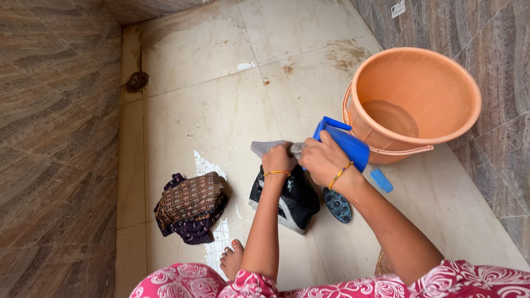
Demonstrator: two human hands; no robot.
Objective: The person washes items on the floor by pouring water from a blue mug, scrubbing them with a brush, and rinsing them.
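Crouched over wet floor tiles [210, 110], both hands pinch a grey cloth [270, 147] stretched left-right between them, left hand [277, 160] beside right hand [323, 160], above a black garment [292, 201], orange bucket [414, 99] far-right.

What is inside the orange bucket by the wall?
The orange bucket holds shallow water that covers only the bottom; no other item shows in it. The blue mug and the right hand cover part of its lower left outside wall.
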